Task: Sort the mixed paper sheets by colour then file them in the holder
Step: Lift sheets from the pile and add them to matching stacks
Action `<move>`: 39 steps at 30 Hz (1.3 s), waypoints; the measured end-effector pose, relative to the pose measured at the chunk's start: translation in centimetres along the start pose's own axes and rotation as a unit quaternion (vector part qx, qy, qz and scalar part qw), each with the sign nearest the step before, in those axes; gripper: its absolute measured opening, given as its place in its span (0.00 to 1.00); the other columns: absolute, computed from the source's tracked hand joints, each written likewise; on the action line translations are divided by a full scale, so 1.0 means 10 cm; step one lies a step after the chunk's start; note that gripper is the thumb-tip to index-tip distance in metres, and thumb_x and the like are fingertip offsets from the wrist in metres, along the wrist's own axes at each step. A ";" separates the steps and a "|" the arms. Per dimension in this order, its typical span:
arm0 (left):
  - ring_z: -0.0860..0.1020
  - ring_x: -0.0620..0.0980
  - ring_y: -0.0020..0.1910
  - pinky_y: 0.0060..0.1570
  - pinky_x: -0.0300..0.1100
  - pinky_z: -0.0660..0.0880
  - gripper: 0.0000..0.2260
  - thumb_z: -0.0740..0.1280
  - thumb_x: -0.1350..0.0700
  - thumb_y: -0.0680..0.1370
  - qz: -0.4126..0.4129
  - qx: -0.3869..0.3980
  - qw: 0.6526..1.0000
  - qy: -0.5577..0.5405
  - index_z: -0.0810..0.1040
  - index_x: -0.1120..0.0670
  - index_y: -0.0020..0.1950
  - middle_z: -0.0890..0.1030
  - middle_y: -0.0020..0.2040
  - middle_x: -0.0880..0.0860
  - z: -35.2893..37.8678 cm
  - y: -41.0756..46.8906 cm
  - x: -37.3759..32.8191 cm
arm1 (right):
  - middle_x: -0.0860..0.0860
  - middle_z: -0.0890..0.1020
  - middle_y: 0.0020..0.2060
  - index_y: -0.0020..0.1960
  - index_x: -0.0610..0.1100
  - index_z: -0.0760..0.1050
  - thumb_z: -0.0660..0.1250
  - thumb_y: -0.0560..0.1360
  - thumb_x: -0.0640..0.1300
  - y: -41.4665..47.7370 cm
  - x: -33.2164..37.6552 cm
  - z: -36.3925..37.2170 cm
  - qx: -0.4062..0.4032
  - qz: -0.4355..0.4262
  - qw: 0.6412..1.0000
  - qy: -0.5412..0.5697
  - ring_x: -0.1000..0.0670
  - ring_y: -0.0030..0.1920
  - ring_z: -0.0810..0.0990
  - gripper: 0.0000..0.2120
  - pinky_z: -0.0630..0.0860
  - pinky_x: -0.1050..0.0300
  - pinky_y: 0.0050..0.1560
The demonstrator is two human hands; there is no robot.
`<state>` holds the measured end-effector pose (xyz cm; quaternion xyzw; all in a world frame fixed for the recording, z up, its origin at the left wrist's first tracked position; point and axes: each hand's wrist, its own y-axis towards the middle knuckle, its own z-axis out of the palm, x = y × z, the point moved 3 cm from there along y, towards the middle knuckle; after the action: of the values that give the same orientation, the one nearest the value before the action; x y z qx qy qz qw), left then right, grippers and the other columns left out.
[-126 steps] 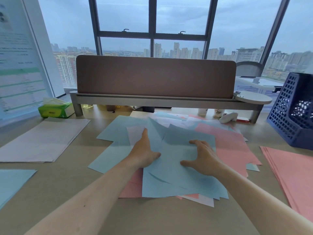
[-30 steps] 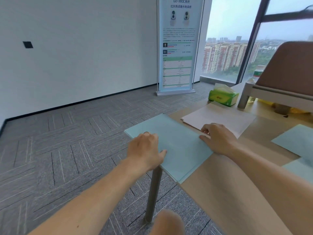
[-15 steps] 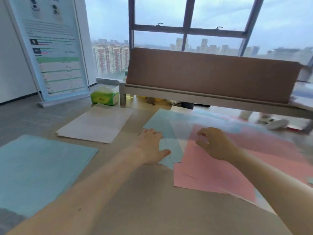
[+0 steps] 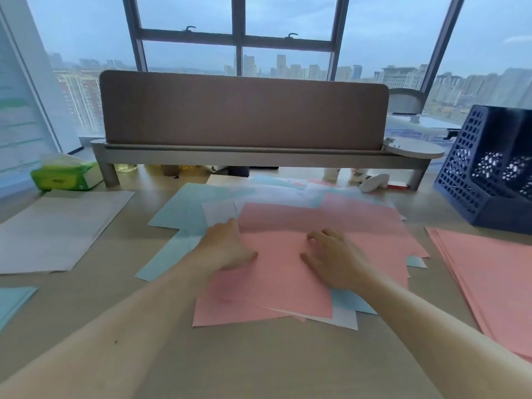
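A mixed pile of pink, blue and white sheets (image 4: 288,197) lies in the middle of the desk, with a pink sheet (image 4: 288,272) on top. My left hand (image 4: 227,249) rests flat on that sheet's left edge. My right hand (image 4: 331,257) presses on its middle, fingers spread. Neither hand grips anything. Sorted stacks lie around: white (image 4: 57,226) at the left, blue (image 4: 11,303) at the near left edge, pink (image 4: 495,277) at the right. The dark blue perforated holder (image 4: 472,180) stands at the far right.
A brown divider panel on a grey shelf (image 4: 244,110) runs across the back of the desk. A green tissue pack (image 4: 66,177) sits at the back left. Small items, including a white object (image 4: 374,181), lie under the shelf. Bare desk shows in front of the pile.
The blue sheet from the pile's top now lies on the blue stack at the left. My view and both hands have come back to the mixed pile, now topped by a pink sheet.
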<state>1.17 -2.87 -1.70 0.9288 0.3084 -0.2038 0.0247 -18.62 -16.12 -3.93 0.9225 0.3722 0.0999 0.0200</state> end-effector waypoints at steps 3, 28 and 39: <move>0.76 0.53 0.41 0.38 0.42 0.71 0.22 0.77 0.46 0.72 -0.058 0.005 0.992 -0.113 0.72 0.58 0.54 0.77 0.44 0.53 -0.04 0.10 0.00 | 0.50 0.74 0.64 0.71 0.50 0.69 0.59 0.79 0.62 -0.01 -0.01 0.04 -0.014 -0.011 1.000 -0.002 0.46 0.66 0.72 0.25 0.69 0.53 0.66; 0.84 0.56 0.46 0.46 0.50 0.81 0.07 0.71 0.58 0.76 0.105 -0.077 0.948 -0.292 0.80 0.50 0.52 0.85 0.47 0.53 -0.33 0.44 -0.86 | 0.50 0.72 0.67 0.71 0.49 0.70 0.61 0.80 0.58 -0.16 -0.62 -0.21 -0.119 0.092 0.961 0.234 0.46 0.67 0.71 0.22 0.67 0.52 0.67; 0.78 0.57 0.59 0.52 0.45 0.74 0.16 0.68 0.52 0.78 0.042 -0.035 0.973 -0.222 0.73 0.55 0.65 0.80 0.61 0.55 0.51 0.91 -1.57 | 0.49 0.68 0.73 0.76 0.47 0.63 0.63 0.78 0.60 -0.27 -1.34 -0.22 -0.091 0.181 0.969 0.140 0.45 0.72 0.67 0.31 0.65 0.50 0.70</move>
<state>-6.81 -19.96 -0.94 0.8708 0.2633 -0.3931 0.1340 -30.37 -23.51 -4.34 0.9458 0.1872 0.2631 0.0332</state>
